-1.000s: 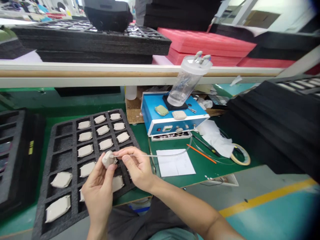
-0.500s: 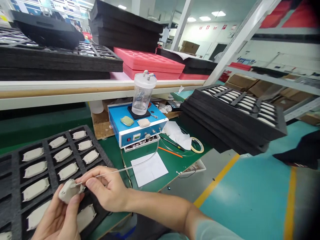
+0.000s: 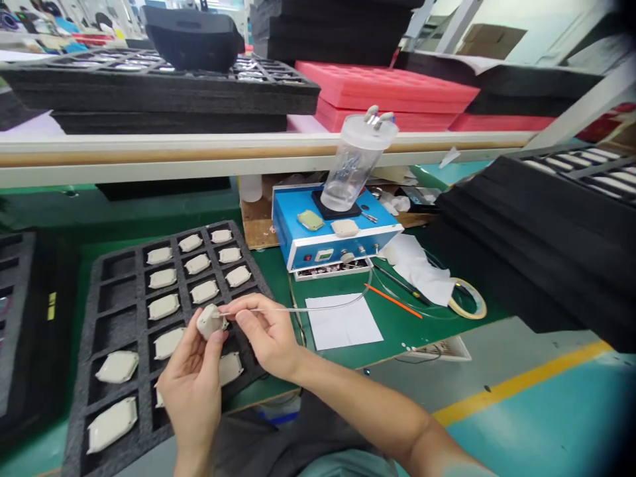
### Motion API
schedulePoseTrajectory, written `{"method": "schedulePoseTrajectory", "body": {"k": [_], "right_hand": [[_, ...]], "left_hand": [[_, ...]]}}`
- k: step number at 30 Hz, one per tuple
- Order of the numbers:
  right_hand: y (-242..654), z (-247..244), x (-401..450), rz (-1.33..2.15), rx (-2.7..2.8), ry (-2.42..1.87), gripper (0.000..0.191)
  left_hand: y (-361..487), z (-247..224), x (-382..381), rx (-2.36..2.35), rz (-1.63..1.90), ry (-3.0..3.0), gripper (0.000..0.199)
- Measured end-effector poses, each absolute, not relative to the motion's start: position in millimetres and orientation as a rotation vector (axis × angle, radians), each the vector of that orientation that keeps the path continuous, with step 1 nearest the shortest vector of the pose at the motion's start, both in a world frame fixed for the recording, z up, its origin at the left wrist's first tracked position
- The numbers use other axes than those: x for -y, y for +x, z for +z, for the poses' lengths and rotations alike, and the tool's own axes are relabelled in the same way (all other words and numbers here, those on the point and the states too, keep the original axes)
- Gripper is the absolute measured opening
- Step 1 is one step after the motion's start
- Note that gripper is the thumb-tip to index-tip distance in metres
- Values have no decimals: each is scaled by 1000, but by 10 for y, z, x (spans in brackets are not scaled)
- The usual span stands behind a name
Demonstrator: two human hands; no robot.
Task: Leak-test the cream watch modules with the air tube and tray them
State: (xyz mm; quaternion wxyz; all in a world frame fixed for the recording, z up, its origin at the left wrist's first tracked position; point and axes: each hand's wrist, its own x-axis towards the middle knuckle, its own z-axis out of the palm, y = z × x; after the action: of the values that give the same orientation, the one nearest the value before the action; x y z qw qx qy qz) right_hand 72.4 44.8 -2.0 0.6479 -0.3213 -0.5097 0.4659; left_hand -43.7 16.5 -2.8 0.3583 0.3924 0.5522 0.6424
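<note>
A small off-white casing (image 3: pixel 209 322) is pinched between the fingers and thumb of my left hand (image 3: pixel 195 381). My right hand (image 3: pixel 271 334) is closed on the end of a thin clear tube (image 3: pixel 318 309), whose tip meets the casing's edge. From there the tube curves up to the front of a blue box (image 3: pixel 311 205). Both hands are above a black foam tray (image 3: pixel 144 377) holding several similar casings (image 3: pixel 163 307) in its compartments. Two more pieces, one greenish (image 3: pixel 311 220) and one off-white (image 3: pixel 345 228), lie on the blue box.
A clear canister (image 3: pixel 350 162) stands on the blue box. White paper (image 3: pixel 342 322), an orange stick (image 3: pixel 392 300), a tape roll (image 3: pixel 467 298) and crumpled tissue (image 3: pixel 420 271) lie on the green table. Stacked black foam trays (image 3: pixel 501 232) are at right; a white-edged shelf (image 3: pixel 199 169) crosses above.
The view has turned left, so things appear further right and more of the tray shows. Both hands keep the casing and tube in much the same hold.
</note>
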Motion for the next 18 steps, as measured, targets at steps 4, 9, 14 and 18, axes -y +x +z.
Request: {"method": "schedulePoseTrajectory", "body": {"k": [4,9,14,18], "right_hand": [[733,-27,-409,1070,1139,-706,27],[745,-54,-341,1084,1106,-704,20],[732,-87,-316,1097,1077,-705,17],[716,-82,-327,1099,1071,-691,17]], "left_hand": [[-452,-61,-139,-1395,1644,1017,49],[-451,-69,-87,-1341,1634,1004,49],[-452,-33,-70,-1322,1616,986,47],[-465,-18,-68,-1325,1613,985,49]]}}
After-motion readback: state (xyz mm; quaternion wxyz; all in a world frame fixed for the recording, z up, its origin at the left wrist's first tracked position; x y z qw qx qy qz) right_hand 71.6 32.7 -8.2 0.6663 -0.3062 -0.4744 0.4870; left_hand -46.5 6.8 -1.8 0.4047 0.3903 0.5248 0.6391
